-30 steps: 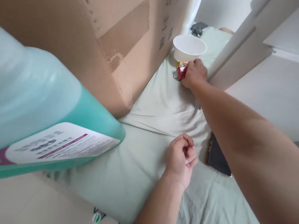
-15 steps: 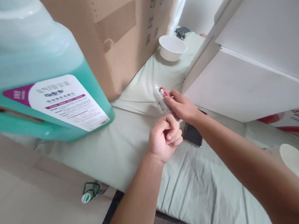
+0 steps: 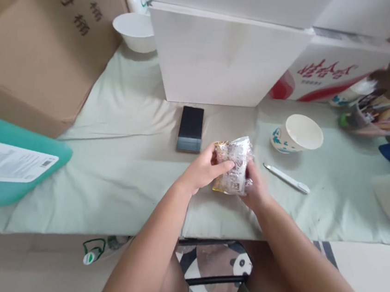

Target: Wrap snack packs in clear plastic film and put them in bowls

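A crinkled, clear and silvery plastic packet [image 3: 235, 180] with gold edges is held up in front of me over the cloth-covered table. My left hand [image 3: 203, 169] is closed on its left side, thumb across the front. On the right edge, my right hand [image 3: 256, 187] grips the same packet, its fingertips partly hidden behind it. What is inside the wrapper is too blurred to make out. Beyond my left hand lies a dark phone [image 3: 190, 128]. To the right are a slim white pen-shaped tool [image 3: 286, 178] and a white paper bowl with a blue-green pattern [image 3: 288, 138].
White boxes [image 3: 221, 58] stand along the back. A cardboard carton [image 3: 46, 70] and a green liquid jug [image 3: 50, 161] occupy the left. Another white bowl [image 3: 138, 38] sits beside the carton. A cup of pens [image 3: 368, 120] and a paper bowl [image 3: 388, 199] are at right.
The view has swung to the right. Earlier my right hand held something red and clear plastic at the left, while my left hand was curled beside it. Now both hands grip the packet.
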`<action>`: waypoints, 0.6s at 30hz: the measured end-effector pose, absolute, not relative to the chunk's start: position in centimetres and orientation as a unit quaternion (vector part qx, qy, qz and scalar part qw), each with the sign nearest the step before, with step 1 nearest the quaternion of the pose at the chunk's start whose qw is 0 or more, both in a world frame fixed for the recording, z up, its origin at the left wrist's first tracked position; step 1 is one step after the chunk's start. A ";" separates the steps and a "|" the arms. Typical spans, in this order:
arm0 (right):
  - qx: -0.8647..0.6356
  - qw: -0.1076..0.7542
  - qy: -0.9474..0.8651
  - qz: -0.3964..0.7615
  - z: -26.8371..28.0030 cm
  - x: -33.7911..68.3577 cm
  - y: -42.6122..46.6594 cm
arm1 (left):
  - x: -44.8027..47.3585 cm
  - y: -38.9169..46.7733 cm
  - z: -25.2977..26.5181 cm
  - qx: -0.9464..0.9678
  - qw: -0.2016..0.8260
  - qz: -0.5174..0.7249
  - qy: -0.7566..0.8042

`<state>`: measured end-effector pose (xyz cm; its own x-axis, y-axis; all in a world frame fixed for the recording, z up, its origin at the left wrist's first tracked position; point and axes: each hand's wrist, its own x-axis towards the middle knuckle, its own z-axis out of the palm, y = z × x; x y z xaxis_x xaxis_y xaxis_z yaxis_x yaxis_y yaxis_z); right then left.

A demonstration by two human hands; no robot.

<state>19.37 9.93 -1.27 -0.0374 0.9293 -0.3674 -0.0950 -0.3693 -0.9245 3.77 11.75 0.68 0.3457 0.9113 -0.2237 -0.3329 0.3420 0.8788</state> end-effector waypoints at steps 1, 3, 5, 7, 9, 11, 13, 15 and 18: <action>-0.559 0.424 -0.383 0.600 -1.8 19.9 9.8 | 4.5 11.7 0.4 0.389 0.713 0.433 0.392; -0.562 0.436 -0.398 0.579 -2.4 21.0 9.7 | 5.6 11.9 -0.1 0.392 0.684 0.456 0.414; -0.554 0.453 -0.424 0.555 -2.4 22.2 9.6 | 6.3 12.1 -0.6 0.383 0.666 0.479 0.425; -0.557 0.470 -0.478 0.491 -2.0 23.5 9.4 | 6.7 12.4 -0.9 0.360 0.648 0.503 0.444; -0.581 0.470 -0.535 0.393 -1.5 25.0 9.1 | 7.0 12.5 -0.9 0.335 0.629 0.520 0.470; -0.613 0.447 -0.584 0.289 -1.2 26.7 8.8 | 7.2 12.6 -0.7 0.320 0.614 0.532 0.488; -0.635 0.411 -0.622 0.203 -1.1 28.6 8.8 | 7.4 12.5 -0.4 0.316 0.605 0.542 0.490; -0.652 0.373 -0.644 0.147 -1.4 30.5 8.9 | 7.6 12.5 -0.4 0.314 0.612 0.544 0.480; -0.685 0.311 -0.651 0.101 -2.1 32.9 9.1 | 7.9 12.5 -0.8 0.324 0.638 0.525 0.460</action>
